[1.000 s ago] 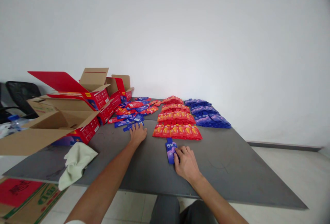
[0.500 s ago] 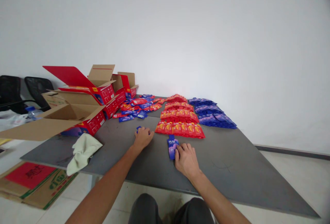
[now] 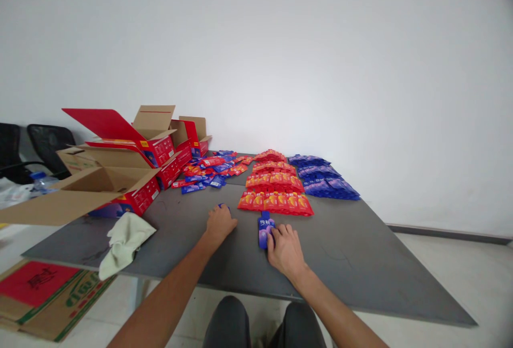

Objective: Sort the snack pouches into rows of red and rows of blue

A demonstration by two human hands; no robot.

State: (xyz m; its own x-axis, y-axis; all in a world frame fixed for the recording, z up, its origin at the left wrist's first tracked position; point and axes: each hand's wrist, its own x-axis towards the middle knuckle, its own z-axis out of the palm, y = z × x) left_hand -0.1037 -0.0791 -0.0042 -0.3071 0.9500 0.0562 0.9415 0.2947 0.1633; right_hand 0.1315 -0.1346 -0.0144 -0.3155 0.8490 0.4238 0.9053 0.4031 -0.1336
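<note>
My right hand (image 3: pixel 284 247) rests on the dark grey table (image 3: pixel 360 262), fingers curled onto the lower end of a blue-purple sachet (image 3: pixel 265 227) lying flat. My left hand (image 3: pixel 218 222) lies palm down a little to the left, covering a small blue sachet (image 3: pixel 223 206) whose tip shows beyond the fingertips. Just beyond both hands lie neat rows of red-orange sachets (image 3: pixel 275 193), with rows of blue sachets (image 3: pixel 325 179) to their right. A loose heap of mixed red and blue sachets (image 3: pixel 208 172) lies further back on the left.
Open red and brown cardboard boxes (image 3: pixel 120 177) crowd the table's left side. A pale green cloth (image 3: pixel 124 236) hangs over the near left edge. Flattened cartons (image 3: pixel 44 294) lie on the floor at left, black chairs (image 3: pixel 48 142) behind. A white wall stands beyond the table.
My left hand has slid back from the mixed heap towards me, dragging a small blue sachet under it. My right hand has stayed on the blue-purple sachet.
</note>
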